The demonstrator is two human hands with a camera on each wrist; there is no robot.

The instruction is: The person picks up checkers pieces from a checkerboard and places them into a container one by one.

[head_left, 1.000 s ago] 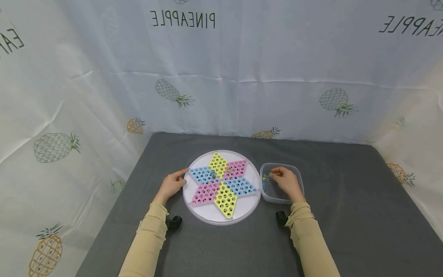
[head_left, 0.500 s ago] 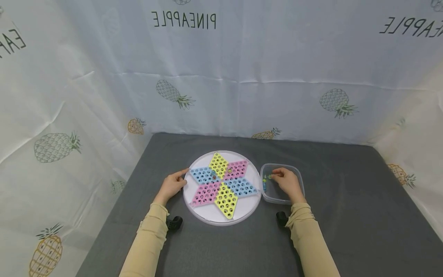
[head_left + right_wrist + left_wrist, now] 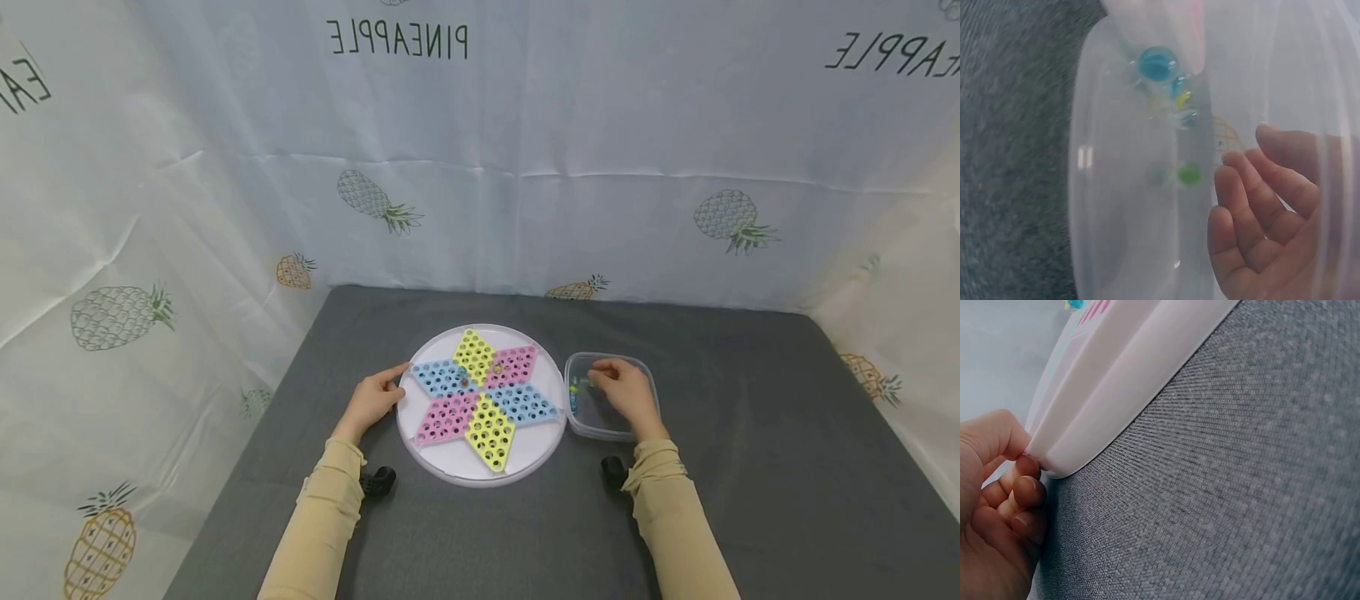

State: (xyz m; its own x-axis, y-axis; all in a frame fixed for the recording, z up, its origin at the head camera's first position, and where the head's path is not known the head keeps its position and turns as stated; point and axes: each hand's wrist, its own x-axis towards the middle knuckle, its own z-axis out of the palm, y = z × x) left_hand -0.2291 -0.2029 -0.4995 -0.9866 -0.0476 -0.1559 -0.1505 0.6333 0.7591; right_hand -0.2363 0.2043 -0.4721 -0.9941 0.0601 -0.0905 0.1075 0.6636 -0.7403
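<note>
- Head view: a round white game board (image 3: 481,405) lies at the centre of a grey table (image 3: 750,467). Its star of yellow, pink and blue perforated diamonds fills the middle.
- Head view: the left hand (image 3: 371,402) sits at the board's 9 o'clock, thumb on top of the rim, gripping the edge.
- Head view: a clear plastic container (image 3: 609,397) stands just beside the board at its 3 o'clock. The right hand (image 3: 628,395) rests inside it, fingers pointing toward 9 o'clock at a few marbles (image 3: 574,388) along the container's wall nearest the board.
- Head view: two marbles sit in holes near the star's centre. A pineapple-print curtain (image 3: 480,158) encloses the table from 9 through 12 to 3 o'clock.
- Left wrist view: the left hand (image 3: 997,494) pinches the board (image 3: 1129,375) rim, thumb above, curled fingers (image 3: 1025,490) beneath. The grip is narrow and closed on the edge. Grey table fabric (image 3: 1229,487) fills the frame from 3 to 6 o'clock.
- Right wrist view: the right hand (image 3: 1269,219) is loosely curved at 4 o'clock inside the container (image 3: 1110,206), holding nothing visible.
- Right wrist view: a green marble (image 3: 1189,175) lies just beside the fingertips (image 3: 1225,181). A blue marble (image 3: 1157,64) and smaller ones lie at 12 o'clock, apart from the hand.
</note>
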